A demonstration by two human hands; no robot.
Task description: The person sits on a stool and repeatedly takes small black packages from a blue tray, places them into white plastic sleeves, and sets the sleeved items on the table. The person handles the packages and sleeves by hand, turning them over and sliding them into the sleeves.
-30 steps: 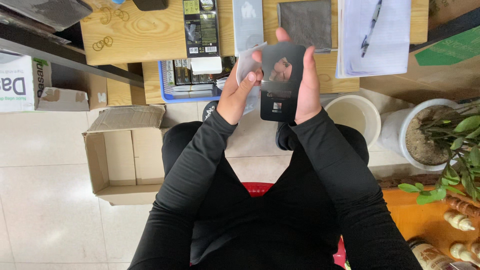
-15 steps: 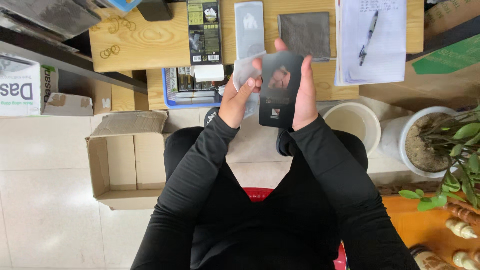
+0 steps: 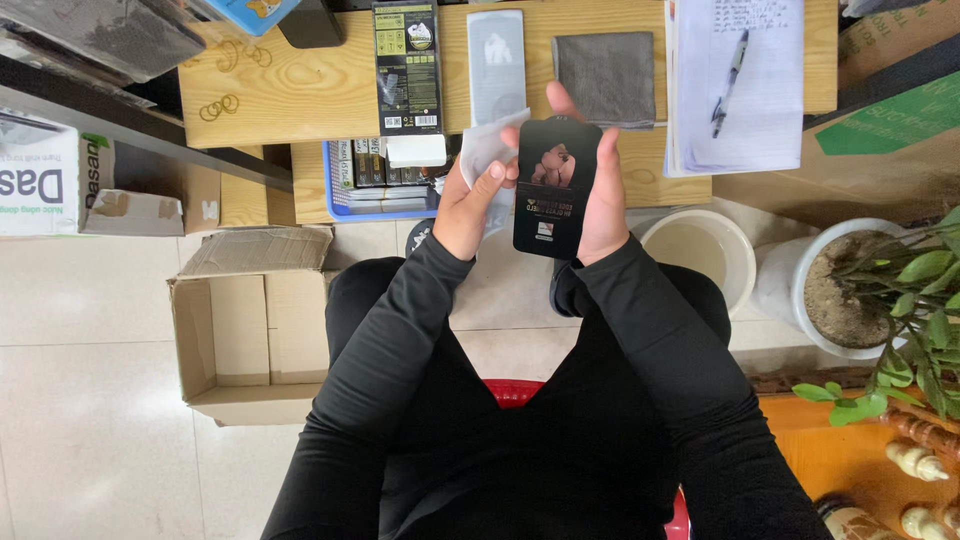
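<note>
both forearms raised over the lap, elbows bent. right hand [image 3: 603,190] grips a black pack [image 3: 553,190] upright from behind, fingertip showing above its top edge. left hand [image 3: 472,200] pinches a white sleeve [image 3: 487,147] just left of the pack, touching it. both sit in front of the desk [image 3: 290,100] edge. cardboard box [image 3: 240,330] on the floor to the left, white bucket [image 3: 705,250] to the right.

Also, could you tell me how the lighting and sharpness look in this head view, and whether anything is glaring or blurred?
Head view: soft, even daylight with faint shadows; the black card in the right hand is sharp with a mild sheen; the translucent sleeve in the left hand looks hazy; the floor tiles are bright, nearly washed out.
</note>
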